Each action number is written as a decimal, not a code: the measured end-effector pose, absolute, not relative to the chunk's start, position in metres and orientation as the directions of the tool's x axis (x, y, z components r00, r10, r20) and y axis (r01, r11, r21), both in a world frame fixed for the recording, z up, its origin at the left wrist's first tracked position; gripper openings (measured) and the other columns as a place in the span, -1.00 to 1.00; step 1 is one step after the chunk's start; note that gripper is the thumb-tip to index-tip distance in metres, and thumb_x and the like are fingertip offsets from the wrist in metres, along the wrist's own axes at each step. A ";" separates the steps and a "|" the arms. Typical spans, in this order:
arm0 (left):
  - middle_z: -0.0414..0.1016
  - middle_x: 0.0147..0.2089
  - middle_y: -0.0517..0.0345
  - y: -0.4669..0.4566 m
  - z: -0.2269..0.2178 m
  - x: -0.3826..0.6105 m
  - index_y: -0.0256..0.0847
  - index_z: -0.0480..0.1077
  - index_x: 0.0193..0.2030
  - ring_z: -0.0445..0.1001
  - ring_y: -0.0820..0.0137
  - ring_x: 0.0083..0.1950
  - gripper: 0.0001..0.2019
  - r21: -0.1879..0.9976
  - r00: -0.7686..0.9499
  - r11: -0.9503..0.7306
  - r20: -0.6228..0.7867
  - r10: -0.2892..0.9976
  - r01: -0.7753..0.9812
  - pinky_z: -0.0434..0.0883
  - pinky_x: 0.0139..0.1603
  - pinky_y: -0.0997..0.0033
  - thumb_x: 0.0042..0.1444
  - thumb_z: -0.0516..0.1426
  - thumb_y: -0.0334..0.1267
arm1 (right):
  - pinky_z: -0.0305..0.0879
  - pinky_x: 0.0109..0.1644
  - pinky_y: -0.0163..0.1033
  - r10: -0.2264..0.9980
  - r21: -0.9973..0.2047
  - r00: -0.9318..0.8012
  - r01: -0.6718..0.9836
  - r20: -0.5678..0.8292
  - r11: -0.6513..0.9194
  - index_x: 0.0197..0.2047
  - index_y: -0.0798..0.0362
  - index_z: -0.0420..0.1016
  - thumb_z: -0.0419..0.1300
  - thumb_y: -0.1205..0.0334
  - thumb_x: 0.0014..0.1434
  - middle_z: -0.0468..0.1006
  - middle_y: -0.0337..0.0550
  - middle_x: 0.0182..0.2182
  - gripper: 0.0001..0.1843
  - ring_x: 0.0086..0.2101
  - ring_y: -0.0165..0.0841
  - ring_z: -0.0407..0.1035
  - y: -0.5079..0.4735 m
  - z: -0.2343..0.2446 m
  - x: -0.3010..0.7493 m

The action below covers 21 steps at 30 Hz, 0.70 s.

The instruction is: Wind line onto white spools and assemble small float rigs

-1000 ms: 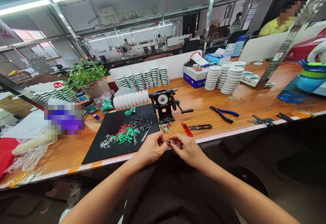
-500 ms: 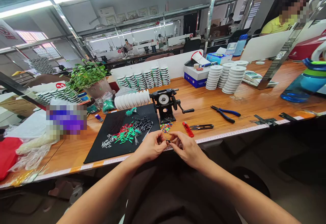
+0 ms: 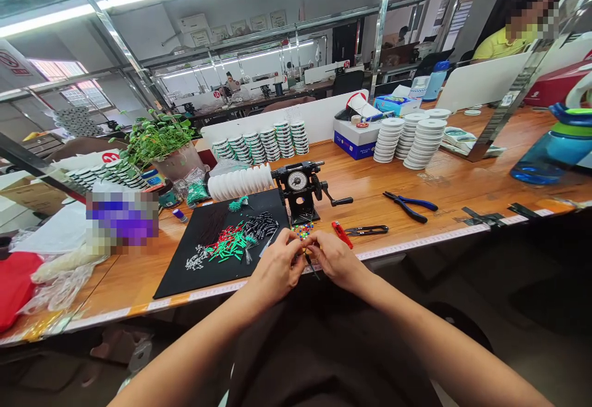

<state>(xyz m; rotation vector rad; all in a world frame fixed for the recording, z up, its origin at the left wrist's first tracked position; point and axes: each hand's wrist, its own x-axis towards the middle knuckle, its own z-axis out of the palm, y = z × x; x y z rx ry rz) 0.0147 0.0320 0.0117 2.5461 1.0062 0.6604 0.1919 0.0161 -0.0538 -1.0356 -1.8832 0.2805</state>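
My left hand point(image 3: 279, 263) and my right hand point(image 3: 337, 260) meet at the table's front edge, fingertips pinched close together. From between them hangs a small dark piece with a thin greenish strand point(image 3: 311, 265); its exact kind is too small to make out. Just beyond my fingers lie small coloured beads point(image 3: 304, 229). A black mat point(image 3: 185, 271) to the left carries green tube pieces point(image 3: 231, 245), black pieces point(image 3: 261, 226), red pieces and small silvery parts. Right of my right hand are a red-handled cutter point(image 3: 341, 234) and black thread snips point(image 3: 367, 230).
A black hand-cranked winder point(image 3: 298, 188) holds a row of white spools point(image 3: 240, 180) behind the mat. Blue-handled pliers point(image 3: 411, 205) lie to the right. Stacked white spools point(image 3: 423, 145), a box point(image 3: 355, 139), a potted plant point(image 3: 178, 160) and a blue bottle point(image 3: 546, 157) stand around.
Both hands have shifted slightly forward toward the beads and turned, fingertips now closer together. The dark piece with its strand now hangs below the fingers.
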 end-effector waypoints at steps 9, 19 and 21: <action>0.49 -0.08 0.00 0.045 0.003 0.010 -0.18 0.35 -0.19 0.48 0.27 -0.12 -0.81 0.059 0.891 -0.931 0.273 0.363 0.361 0.47 -0.07 0.27 0.28 0.01 -0.54 | 0.33 -0.34 -0.33 0.853 -0.734 -0.063 0.479 0.518 0.481 -0.24 -0.01 0.48 0.13 0.25 0.38 0.60 -0.26 -0.42 -0.85 -0.44 -0.35 0.50 0.041 -0.049 0.189; 0.29 -0.56 0.26 0.054 0.011 0.015 -0.20 0.29 -0.49 0.21 0.47 -0.53 -0.78 0.867 0.579 -0.163 -0.165 0.798 0.471 0.16 -0.48 0.47 -0.02 0.18 -0.12 | 0.24 -0.31 -0.24 0.872 -0.784 0.102 0.497 0.478 0.372 -0.33 0.04 0.49 0.14 0.18 0.37 0.54 -0.17 -0.44 -0.76 -0.43 -0.29 0.41 -0.024 -0.045 0.181; 0.31 -0.55 0.24 0.056 0.012 0.016 -0.21 0.29 -0.49 0.23 0.49 -0.53 -0.72 0.905 0.596 -0.055 -0.231 0.769 0.421 0.21 -0.46 0.47 -0.06 0.19 -0.04 | 0.26 -0.31 -0.25 0.890 -0.798 0.087 0.488 0.448 0.354 -0.35 0.02 0.54 0.21 0.20 0.33 0.58 -0.20 -0.45 -0.79 -0.45 -0.29 0.45 -0.033 -0.048 0.176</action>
